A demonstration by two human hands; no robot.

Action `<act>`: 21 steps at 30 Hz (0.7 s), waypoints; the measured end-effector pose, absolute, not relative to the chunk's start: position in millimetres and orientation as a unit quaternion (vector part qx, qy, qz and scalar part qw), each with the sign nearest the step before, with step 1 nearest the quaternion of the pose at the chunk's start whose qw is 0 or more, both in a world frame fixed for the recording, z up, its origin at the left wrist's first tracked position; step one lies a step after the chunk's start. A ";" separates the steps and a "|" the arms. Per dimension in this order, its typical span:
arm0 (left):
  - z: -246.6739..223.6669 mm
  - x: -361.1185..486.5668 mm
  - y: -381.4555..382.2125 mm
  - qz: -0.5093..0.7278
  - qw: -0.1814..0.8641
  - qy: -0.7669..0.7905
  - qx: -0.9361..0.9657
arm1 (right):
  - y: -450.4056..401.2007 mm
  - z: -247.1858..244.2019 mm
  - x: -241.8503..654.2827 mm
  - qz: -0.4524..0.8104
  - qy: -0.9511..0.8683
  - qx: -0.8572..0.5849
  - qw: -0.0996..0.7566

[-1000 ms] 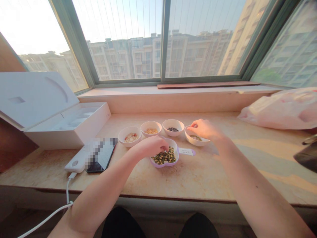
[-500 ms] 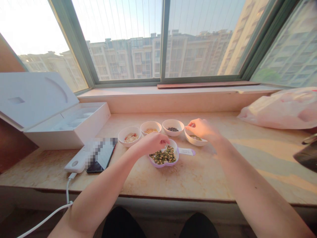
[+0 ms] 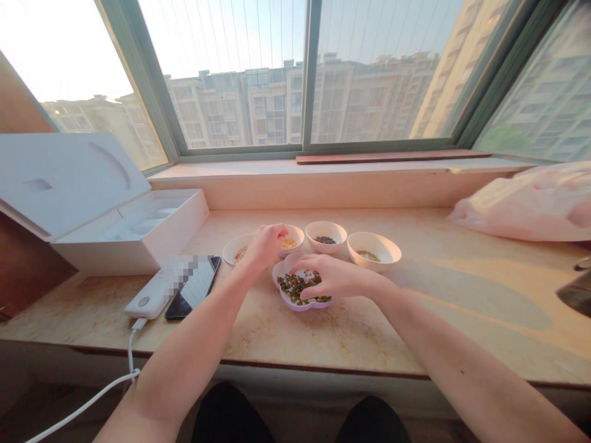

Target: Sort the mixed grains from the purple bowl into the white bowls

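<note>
While both bare arms stretch forward across a window sill [image 3: 415, 332], the left hand [image 3: 265, 246] and the right hand [image 3: 335, 275] come close together over a small group of dishes. The left hand hangs palm down with the wrist raised, fingers curled toward the rim of a white bowl of yellow grains [image 3: 290, 243]. Its grip is nearly closed, and I cannot tell whether it pinches anything. The right hand reaches across from the other side, palm down, its grip open with the fingers loosely spread just over mixed beans [image 3: 293, 286].

Those beans, green, dark and yellowish, fill most of a scalloped purple dish [image 3: 295, 306] at the front of the group, with a pale patch of the dish showing through. Behind it stand a white bowl of pale flakes [image 3: 235, 251], half hidden by the left hand, a white bowl of dark seeds [image 3: 325, 237] and a white bowl of olive-coloured grains [image 3: 373, 247].

To the left lie a phone [image 3: 196, 288] and a white power bank [image 3: 150, 295] under a pixelated patch, with nothing readable on them. A white cable [image 3: 92, 400] trails down from the power bank. An open white box [image 3: 129, 234] sits further left, and a plastic bag [image 3: 521, 209] lies at the right.
</note>
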State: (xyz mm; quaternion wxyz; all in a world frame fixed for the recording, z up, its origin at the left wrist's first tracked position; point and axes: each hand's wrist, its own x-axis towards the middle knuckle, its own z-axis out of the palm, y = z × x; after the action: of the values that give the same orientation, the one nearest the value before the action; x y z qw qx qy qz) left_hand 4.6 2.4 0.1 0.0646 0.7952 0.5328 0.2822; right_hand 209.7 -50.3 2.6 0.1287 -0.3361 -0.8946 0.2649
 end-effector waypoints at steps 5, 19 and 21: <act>0.4 4.1 2.0 0.227 0.047 0.568 0.790 | -49.8 -7.8 195.9 0.198 -0.917 -0.335 0.085; -6.1 5.8 3.9 0.212 0.028 0.556 0.803 | -39.7 -22.0 184.9 0.201 -0.887 -0.407 0.078; -5.6 6.0 3.1 0.211 0.034 0.561 0.800 | -40.3 -22.2 184.5 0.200 -0.887 -0.409 0.079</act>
State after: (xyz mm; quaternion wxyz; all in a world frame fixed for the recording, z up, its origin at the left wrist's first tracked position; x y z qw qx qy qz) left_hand 6.0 3.1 -5.6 0.0336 0.7998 0.5610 0.2108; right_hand 184.5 -40.3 -22.2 0.0788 -0.4090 -0.8869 0.1997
